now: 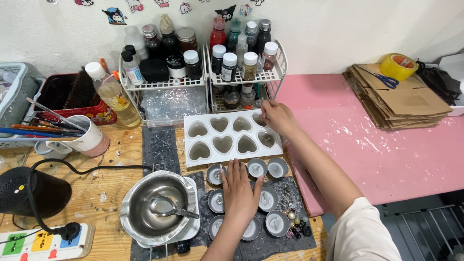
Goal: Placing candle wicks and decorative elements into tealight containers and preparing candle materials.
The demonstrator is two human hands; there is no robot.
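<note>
Covers the middle round metal cups (268, 198) with the flat left hand (239, 189), hiding what lies in them. Pinches something too small to tell at the fingertips of the right hand (276, 117), over the white heart mould (231, 137). Cut off at the left edge: the grey basket (13, 92) and the power strip (43, 241). Cut off at the bottom: the dark mat (270, 244). Too small to tell apart: the beads (296, 223) by the cups. Half hidden behind the front bottles (229, 65): the rear row.

White heart mould (232, 137); round tins (268, 198)
</note>
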